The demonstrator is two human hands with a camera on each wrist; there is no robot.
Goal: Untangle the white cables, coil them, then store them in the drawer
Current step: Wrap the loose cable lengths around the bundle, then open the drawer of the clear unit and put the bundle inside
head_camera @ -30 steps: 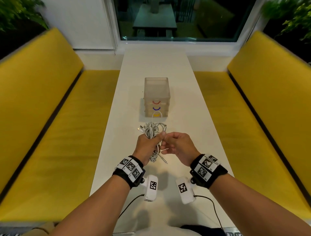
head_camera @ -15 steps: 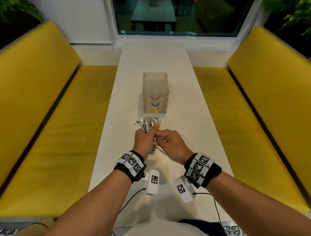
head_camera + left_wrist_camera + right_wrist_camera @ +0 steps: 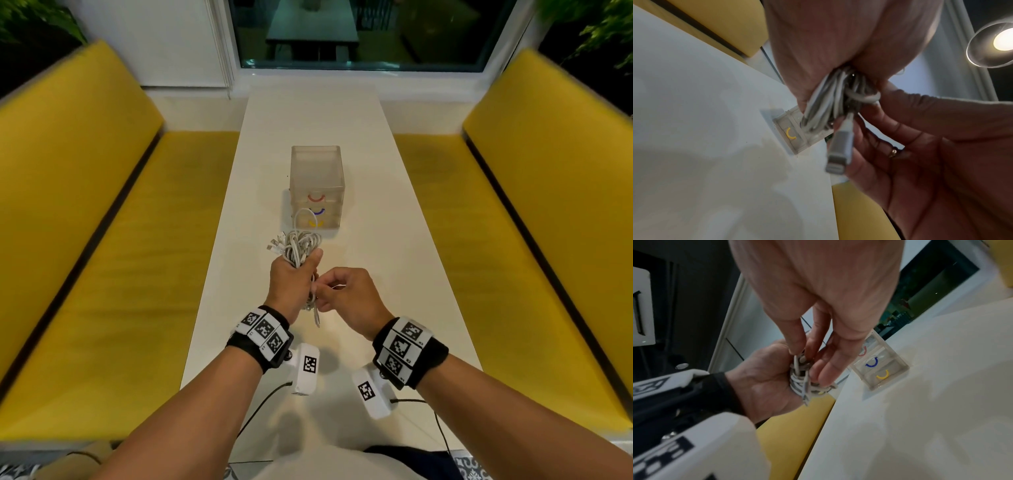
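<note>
Nearby, drawer unit [image 3: 317, 186] (three handles), table [image 3: 394, 274], yellow benches [image 3: 102, 257].

My cables [image 3: 301, 245] are white; the drawer box [image 3: 317, 178] has red, blue, yellow handles; benches [image 3: 85, 212] are yellow.

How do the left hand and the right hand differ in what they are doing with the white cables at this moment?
The left hand grips the whole bundle of white cables in a closed fist; the right hand only pinches strands with its fingertips. The left hand stands upright with loops sticking out above it; the right hand reaches in from the side, lower on the bundle. Both hands are raised above the table, in front of the drawer unit.
</note>
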